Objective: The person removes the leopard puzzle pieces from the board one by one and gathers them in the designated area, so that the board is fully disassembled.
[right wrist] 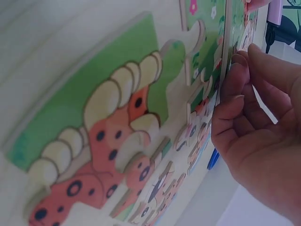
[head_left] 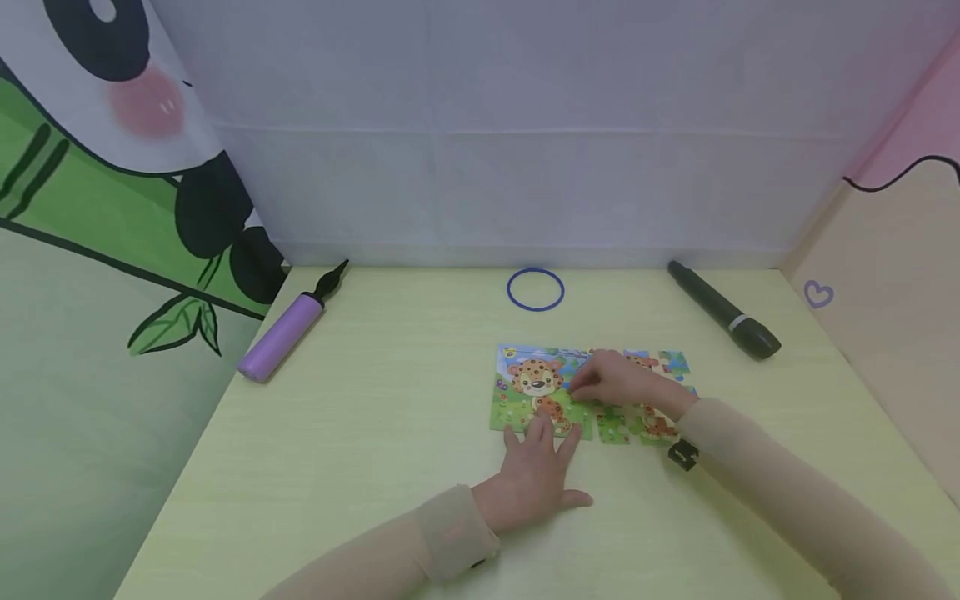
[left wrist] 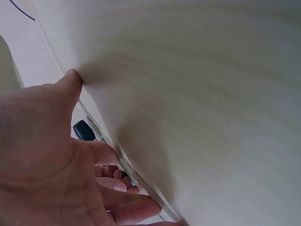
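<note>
A leopard jigsaw puzzle (head_left: 536, 383) lies on the pale table (head_left: 375, 433), its left part joined and its right pieces (head_left: 647, 423) loosely fitted. My left hand (head_left: 536, 475) lies flat on the table with spread fingers touching the puzzle's near edge. My right hand (head_left: 618, 379) rests over the puzzle's middle, bent fingertips pressing on pieces there. In the right wrist view the spotted leopard pieces (right wrist: 117, 127) fill the frame and the right hand's fingers (right wrist: 235, 89) touch a piece's edge. In the left wrist view the left hand (left wrist: 42, 155) presses its thumb on the tabletop (left wrist: 211, 94).
A purple hand pump (head_left: 288, 329) lies at the back left, a blue ring (head_left: 535, 289) at the back centre, a black marker (head_left: 723, 310) at the back right. White cloth walls the back, a panda print (head_left: 112, 167) the left.
</note>
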Available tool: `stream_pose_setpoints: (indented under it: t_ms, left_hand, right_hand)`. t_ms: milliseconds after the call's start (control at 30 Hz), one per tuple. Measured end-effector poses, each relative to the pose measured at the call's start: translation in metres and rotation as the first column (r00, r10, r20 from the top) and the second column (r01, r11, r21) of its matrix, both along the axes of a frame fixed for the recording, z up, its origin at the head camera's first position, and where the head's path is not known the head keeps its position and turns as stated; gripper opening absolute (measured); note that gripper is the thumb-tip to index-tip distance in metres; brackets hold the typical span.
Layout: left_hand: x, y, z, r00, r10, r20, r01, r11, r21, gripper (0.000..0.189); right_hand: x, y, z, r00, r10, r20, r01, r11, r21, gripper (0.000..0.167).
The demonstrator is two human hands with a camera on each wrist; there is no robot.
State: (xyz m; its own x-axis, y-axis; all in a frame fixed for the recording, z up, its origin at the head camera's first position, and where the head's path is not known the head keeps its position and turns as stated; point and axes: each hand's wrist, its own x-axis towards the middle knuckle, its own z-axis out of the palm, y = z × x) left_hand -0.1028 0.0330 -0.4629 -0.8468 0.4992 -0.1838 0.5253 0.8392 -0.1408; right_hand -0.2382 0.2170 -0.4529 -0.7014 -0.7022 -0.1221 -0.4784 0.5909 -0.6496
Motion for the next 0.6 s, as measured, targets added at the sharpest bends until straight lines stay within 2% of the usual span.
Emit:
stream_pose_setpoints:
  t_ms: [200, 400, 600]
  left_hand:
    - [0.0004, 0.0004, 0.0004, 1.000, 0.001, -0.005, -0.001, 1.000, 0.004, 0.091]
    - [0.0005, 0.0006, 0.0007, 1.000, -0.005, -0.010, 0.005, 1.000, 0.005, 0.090]
    - [0.0003, 0.0001, 0.0000, 1.000, -0.003, -0.013, 0.003, 1.000, 0.005, 0.091]
  right_hand:
    - [-0.0005, -0.0035, -0.0022, 0.999, -0.037, -0.014, 0.037, 0.999, 0.029, 0.009]
    - [0.0005, -0.0052, 0.0000, 0.998, -0.066, 0.019, 0.065, 0.997, 0.045, 0.005]
    - [-0.0003, -0.0054, -0.0007, 0.997, -0.074, 0.024, 0.073, 0.997, 0.016, 0.003]
